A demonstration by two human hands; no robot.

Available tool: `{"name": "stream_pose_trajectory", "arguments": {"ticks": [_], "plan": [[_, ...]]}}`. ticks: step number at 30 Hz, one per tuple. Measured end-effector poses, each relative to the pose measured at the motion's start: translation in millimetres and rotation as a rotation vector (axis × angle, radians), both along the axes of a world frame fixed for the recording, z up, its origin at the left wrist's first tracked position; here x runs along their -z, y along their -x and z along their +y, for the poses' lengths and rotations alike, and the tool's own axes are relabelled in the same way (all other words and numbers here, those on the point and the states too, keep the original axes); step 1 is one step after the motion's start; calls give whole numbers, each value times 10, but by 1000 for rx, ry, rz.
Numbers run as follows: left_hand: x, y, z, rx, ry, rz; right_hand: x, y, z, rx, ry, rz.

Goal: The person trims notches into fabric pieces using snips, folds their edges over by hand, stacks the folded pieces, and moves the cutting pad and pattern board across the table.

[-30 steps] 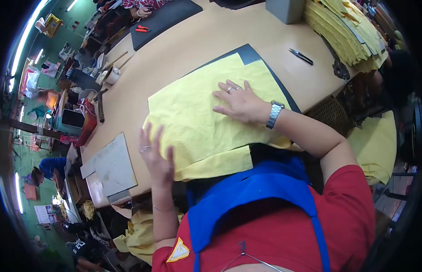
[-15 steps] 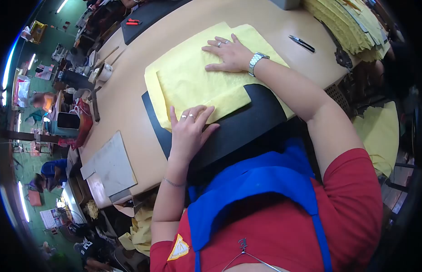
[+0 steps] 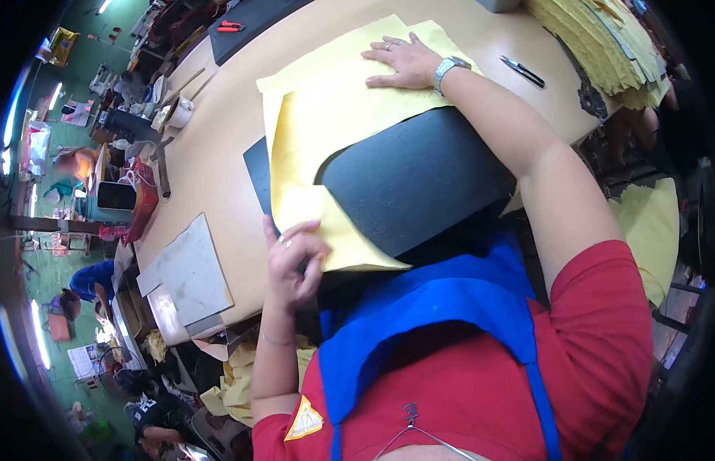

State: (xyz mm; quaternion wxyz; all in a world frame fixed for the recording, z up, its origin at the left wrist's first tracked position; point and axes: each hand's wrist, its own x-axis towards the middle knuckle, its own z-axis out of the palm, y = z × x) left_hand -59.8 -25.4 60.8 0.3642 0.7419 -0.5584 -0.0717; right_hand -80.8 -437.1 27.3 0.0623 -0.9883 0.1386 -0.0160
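Note:
A yellow sheet of cloth-like or leather material (image 3: 342,100) lies over a black board (image 3: 419,177) on the table. At its far right part, my right hand (image 3: 407,63) rests flat with fingers spread, a watch on the wrist. My left hand (image 3: 294,257) is closed on the sheet's near left end, pinching it between thumb and fingers. From there a flap hangs toward the blue apron (image 3: 442,300), its lower edge curved and lifted. Much of the black board shows between the flap and the flat part.
Black thread snips (image 3: 522,71) lie at the right, near stacked yellow sheets (image 3: 603,54). Red-handled snips (image 3: 230,27) sit on another dark board at the far left. A grey board (image 3: 190,269) lies left of my hand. Other people work in the left background.
My left hand has moved toward my body, pulling the sheet's near end off the black board. My right hand has slid slightly away and right, staying flat on the sheet.

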Motion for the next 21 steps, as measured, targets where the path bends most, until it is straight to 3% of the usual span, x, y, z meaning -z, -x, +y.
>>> {"name": "stream_pose_trajectory", "arguments": {"ticks": [4,5,8,11,13,14,16,17,20,21], "plan": [[129,-120,577,-99,36,471,-53,-49,-155,0,70,-47],[227,-169,674,-137,80,523,-56,-50,-196,-14,193,-147],[216,-104,491,-323,308,506,-77,43,-472,13,164,-390],[254,-212,338,-459,-12,194,-122,570,-987,18,236,-447],[249,-199,110,-483,-126,-77,41,1068,-1344,324,84,-496],[245,-193,-8,-470,-132,-60,391,1391,-1651,333,192,-379],[218,-199,-227,-437,-147,-30,342,1816,-1577,418,177,-161],[198,-208,-373,-486,-183,118,120,2009,-1124,486,52,-64],[88,-187,-672,-517,-274,223,215,2274,-1002,427,1,-270],[-14,-151,-738,-525,-322,141,246,2291,-1013,408,14,-297]]}}
